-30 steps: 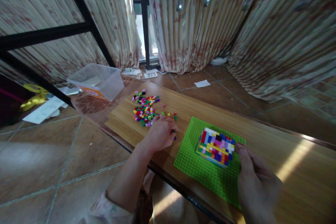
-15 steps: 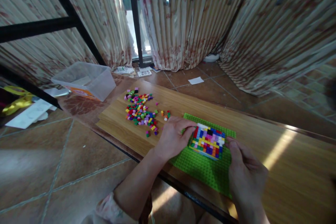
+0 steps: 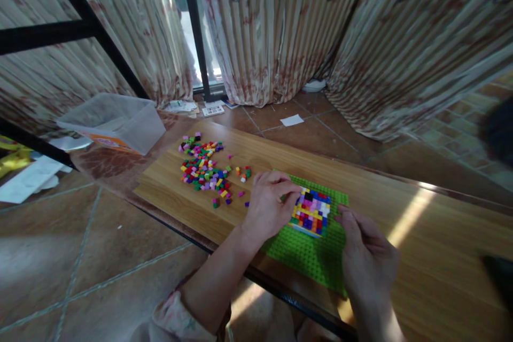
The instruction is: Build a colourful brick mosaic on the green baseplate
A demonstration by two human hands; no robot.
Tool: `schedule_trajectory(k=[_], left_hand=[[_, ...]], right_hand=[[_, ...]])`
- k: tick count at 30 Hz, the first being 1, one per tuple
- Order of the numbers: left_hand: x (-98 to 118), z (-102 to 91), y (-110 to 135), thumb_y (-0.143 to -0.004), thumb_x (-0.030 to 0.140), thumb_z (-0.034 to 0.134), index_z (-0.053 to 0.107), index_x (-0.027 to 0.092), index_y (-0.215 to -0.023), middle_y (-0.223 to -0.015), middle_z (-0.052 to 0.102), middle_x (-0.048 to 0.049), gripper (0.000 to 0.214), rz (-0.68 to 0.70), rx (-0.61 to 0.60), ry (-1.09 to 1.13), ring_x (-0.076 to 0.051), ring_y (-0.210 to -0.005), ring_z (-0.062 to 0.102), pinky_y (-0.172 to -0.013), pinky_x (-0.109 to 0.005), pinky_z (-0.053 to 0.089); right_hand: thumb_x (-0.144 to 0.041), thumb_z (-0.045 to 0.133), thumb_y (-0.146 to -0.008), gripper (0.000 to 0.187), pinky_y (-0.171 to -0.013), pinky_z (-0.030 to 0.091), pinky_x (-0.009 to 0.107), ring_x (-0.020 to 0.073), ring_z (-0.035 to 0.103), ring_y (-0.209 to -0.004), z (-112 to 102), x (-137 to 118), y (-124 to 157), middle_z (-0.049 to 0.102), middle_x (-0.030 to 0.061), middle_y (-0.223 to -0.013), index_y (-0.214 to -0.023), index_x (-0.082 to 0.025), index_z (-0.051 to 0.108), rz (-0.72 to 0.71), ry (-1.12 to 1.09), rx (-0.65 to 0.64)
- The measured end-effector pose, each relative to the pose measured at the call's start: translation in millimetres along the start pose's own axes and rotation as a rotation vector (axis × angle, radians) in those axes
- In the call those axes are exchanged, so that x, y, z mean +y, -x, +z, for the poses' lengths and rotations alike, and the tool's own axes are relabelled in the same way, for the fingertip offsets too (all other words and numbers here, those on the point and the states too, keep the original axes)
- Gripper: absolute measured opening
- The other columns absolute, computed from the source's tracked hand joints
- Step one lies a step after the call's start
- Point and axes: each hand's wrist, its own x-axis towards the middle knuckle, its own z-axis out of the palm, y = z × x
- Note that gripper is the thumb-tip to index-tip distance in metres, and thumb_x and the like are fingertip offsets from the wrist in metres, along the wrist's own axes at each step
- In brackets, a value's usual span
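A low block of multicoloured toy building bricks (image 3: 311, 211) stands on a green studded baseplate (image 3: 306, 256). My left hand (image 3: 268, 206) reaches over the block's upper left corner, its thumb and forefinger pinched together and hiding that part. Whatever sits between those fingertips, if anything, is too small to make out. To the right of the block is my right hand (image 3: 366, 248), with a small gap between them. Its thumb and forefinger are also closed together at the tips, above the baseplate's right edge. I cannot tell whether they hold a brick.
Loose bricks (image 3: 204, 168) lie piled on the wooden board (image 3: 401, 256), left of my hands, with several strays nearer the baseplate. A clear plastic bin (image 3: 140, 128) stands beyond the board's left end. Striped curtains (image 3: 256, 37) hang behind. A dark object (image 3: 499, 278) shows at the right edge.
The whole view has shifted, so the scene sits farther left. My left hand has moved right over the block's corner. My right fingertips have drawn away from the block's right side.
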Motion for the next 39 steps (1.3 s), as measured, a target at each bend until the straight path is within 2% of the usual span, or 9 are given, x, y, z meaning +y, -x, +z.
schedule_trajectory(k=[7,12,16,24,30,35,39], left_hand=[[-1,5.2,-3,-0.08,0.012,0.071,0.075,0.023,-0.082,-0.092,0.071,-0.0021,0.012,-0.091,0.037,0.121,-0.018,-0.094,0.066,-0.088,-0.033,0.05],[-3,2.7,0,-0.084,0.015,0.068,0.075,0.023,-0.079,-0.09,0.071,-0.0016,0.012,0.013,0.042,0.066,-0.016,-0.089,0.066,-0.088,-0.034,0.048],[-5,-0.1,3,-0.088,0.017,0.062,0.075,0.023,-0.085,-0.091,0.072,-0.0026,0.014,0.108,0.03,0.005,-0.017,-0.09,0.065,-0.088,-0.035,0.047],[-4,-2.2,5,-0.09,0.017,0.057,0.073,0.022,-0.091,-0.093,0.072,-0.0041,0.017,0.188,-0.005,-0.063,-0.018,-0.09,0.065,-0.087,-0.036,0.046],[-1,-2.6,5,-0.09,0.016,0.057,0.073,0.023,-0.09,-0.092,0.073,-0.0025,0.017,0.15,-0.027,-0.111,-0.019,-0.089,0.064,-0.087,-0.038,0.045],[0,-3.8,11,-0.092,0.016,0.056,0.073,0.022,-0.098,-0.097,0.073,-0.0039,0.019,0.12,0.006,0.009,-0.017,-0.094,0.066,-0.089,-0.035,0.048],[-6,-12.7,12,-0.093,0.014,0.053,0.072,0.021,-0.102,-0.097,0.074,-0.0044,0.022,0.064,0.017,0.054,-0.017,-0.095,0.067,-0.088,-0.032,0.05]], right_hand=[[-0.049,0.067,-0.081,0.035,-0.087,0.054,0.043,0.0254,0.07,-0.092,0,2,0,0.076,0.0113,-0.095,-0.091,-0.017,0.076,-0.026,-0.01,-0.014],[-0.049,0.066,-0.082,0.034,-0.088,0.053,0.042,0.0245,0.07,-0.093,-1,4,0,0.076,0.0098,-0.095,-0.094,-0.019,0.077,-0.02,-0.019,-0.055],[-0.049,0.064,-0.084,0.033,-0.088,0.053,0.041,0.0239,0.07,-0.092,-1,3,1,0.076,0.0091,-0.098,-0.094,-0.019,0.076,-0.04,0.01,-0.075],[-0.052,0.063,-0.084,0.036,-0.081,0.053,0.036,0.0236,0.07,-0.089,2,6,3,0.077,0.0072,-0.097,-0.097,-0.021,0.077,-0.065,0.063,-0.135],[-0.054,0.062,-0.085,0.04,-0.077,0.053,0.034,0.0246,0.071,-0.089,1,6,4,0.078,0.0085,-0.099,-0.1,-0.02,0.077,-0.048,0.094,-0.146],[-0.054,0.063,-0.084,0.04,-0.082,0.053,0.036,0.0253,0.071,-0.093,1,5,4,0.077,0.0079,-0.1,-0.099,-0.02,0.077,-0.015,0.087,-0.151],[-0.053,0.064,-0.083,0.037,-0.083,0.052,0.036,0.0262,0.071,-0.094,1,3,3,0.078,0.0075,-0.098,-0.096,-0.021,0.078,-0.004,0.128,-0.128]])
